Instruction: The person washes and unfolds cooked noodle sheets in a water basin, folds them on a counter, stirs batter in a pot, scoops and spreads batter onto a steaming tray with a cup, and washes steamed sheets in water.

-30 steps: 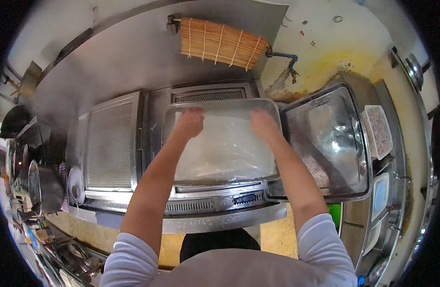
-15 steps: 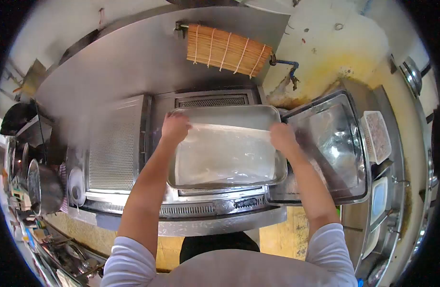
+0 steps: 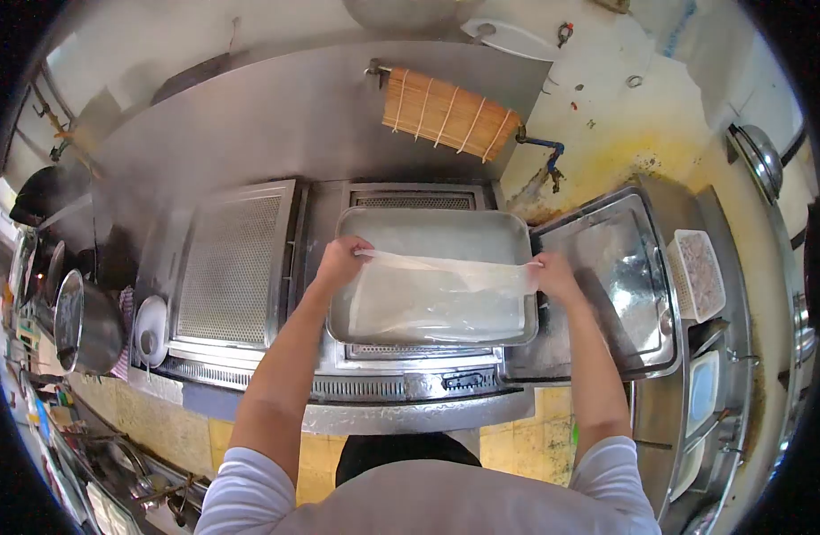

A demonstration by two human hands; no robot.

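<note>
The left hand and right hand each pinch a far corner of the thin white sheet, its edge now drawn nearer the body (partly peeled, seemingly); the rest lies in the metal tray on the steel surface.

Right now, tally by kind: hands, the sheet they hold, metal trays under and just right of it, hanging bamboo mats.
Hands: 2, left hand and right hand
White sheet: 1
Metal trays: 2, tray under the sheet and tray to the right
Bamboo mat: 1
Total: 6
</note>
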